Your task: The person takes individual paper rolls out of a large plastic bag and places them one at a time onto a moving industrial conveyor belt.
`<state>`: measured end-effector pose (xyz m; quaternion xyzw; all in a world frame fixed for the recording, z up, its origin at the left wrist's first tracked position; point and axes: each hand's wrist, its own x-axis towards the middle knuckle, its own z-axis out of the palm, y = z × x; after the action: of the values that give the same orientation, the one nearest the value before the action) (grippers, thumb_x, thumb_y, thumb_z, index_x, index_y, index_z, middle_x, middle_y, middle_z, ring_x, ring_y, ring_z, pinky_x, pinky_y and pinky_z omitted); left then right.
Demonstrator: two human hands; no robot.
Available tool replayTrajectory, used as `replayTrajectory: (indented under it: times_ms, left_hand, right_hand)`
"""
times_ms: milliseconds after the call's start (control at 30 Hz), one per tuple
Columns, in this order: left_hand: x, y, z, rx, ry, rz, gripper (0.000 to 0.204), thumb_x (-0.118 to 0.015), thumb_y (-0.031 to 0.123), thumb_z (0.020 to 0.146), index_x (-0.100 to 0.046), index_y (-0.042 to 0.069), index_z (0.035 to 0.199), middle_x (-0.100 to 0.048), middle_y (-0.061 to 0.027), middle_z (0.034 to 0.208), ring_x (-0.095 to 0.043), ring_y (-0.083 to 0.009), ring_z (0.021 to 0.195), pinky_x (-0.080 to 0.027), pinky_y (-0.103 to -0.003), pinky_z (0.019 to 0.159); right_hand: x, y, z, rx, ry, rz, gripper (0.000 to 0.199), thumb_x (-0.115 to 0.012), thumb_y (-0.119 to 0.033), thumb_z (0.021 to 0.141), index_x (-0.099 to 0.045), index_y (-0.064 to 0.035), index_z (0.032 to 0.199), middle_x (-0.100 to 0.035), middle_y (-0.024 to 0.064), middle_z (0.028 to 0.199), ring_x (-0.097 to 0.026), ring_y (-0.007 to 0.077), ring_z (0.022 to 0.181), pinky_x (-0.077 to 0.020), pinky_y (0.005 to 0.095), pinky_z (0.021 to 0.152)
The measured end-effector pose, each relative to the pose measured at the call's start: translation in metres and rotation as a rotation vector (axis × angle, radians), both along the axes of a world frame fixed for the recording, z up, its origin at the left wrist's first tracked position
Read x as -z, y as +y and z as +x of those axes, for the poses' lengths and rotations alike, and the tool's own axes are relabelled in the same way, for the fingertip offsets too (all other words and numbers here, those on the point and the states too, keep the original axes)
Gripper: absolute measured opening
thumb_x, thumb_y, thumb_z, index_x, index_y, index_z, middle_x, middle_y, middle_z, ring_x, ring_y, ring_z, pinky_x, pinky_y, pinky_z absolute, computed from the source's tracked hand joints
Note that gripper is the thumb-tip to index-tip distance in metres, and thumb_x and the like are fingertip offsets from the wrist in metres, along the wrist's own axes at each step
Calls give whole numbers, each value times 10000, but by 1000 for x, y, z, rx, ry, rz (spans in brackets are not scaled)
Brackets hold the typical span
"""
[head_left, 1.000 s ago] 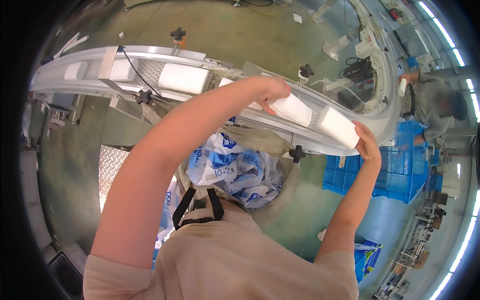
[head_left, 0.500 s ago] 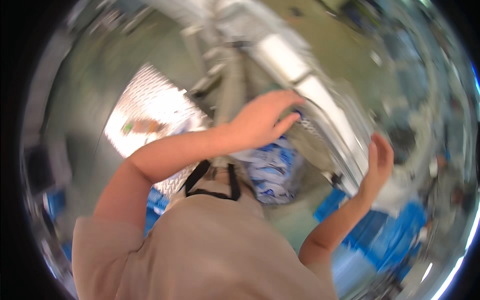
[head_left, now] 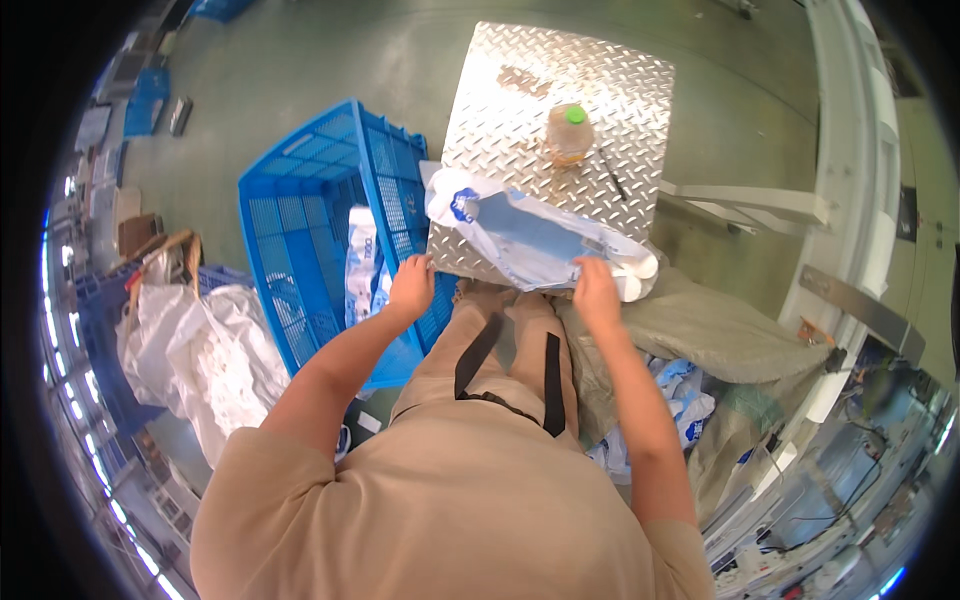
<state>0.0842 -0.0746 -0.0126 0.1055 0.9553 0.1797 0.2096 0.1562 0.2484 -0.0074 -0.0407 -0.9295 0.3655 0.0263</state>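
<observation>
A white and blue plastic bag [head_left: 515, 238] lies across the near part of a patterned metal tabletop [head_left: 520, 110], its mouth spread and its bluish inside showing. My right hand [head_left: 597, 295] is closed on the bag's near edge, toward its right end. At the table's near left corner, beside the blue crate, my left hand [head_left: 412, 288] has its fingers curled together; what they hold, if anything, is hidden. Farther back on the metal stand a bottle with a green cap [head_left: 570, 135] and a thin black pen-like object [head_left: 611, 174].
A big blue plastic crate [head_left: 362, 150] leans left of the table with white and blue packages [head_left: 362, 265] inside. White sacks [head_left: 210, 350] lie farther left. Beige sacking [head_left: 690, 325] and more printed bags [head_left: 685, 400] are by my right leg. A metal frame [head_left: 835, 150] runs along the right.
My view has swung around to face the metal table squarely. Both hands have come down to its near edge, and the right one now grips the plastic bag.
</observation>
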Motion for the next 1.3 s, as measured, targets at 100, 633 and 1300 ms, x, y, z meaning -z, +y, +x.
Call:
replayTrajectory:
  times_ms: [100,633,1300]
  left_hand:
    - [-25,38,-27,357,86,250,310,-488,25,775,-560,64,1073,-559,-154,1090,-511,-336,1035,-419,-395,891]
    - [25,146,-107,564,-21,-704,414,-582,242,747,-568,70,1123,-501,-82,1228,-440,-191,1170,-344,-303,956]
    - [23,206,-108,-423,-1070,453,731,-490,548,801,-349,74,1339,-350,-168,1360,-312,-317,1257,-184,-529,1024]
  right_hand:
    - [27,21,-25,-136,-181,298,232,-545,-119,787,-546,-45,1007,-560,161,1012,-525,287,964,-415,396,807]
    - [32,13,-58,-493,-853,942,784,-723,-315,627,-348,-154,1296,-377,201,1259,-351,321,1204,-410,472,851]
    - [-100,38,20,658,81,-1701,657,-602,-272,736,-364,-2,1286,-485,111,1235,-476,236,1130,-377,360,970]
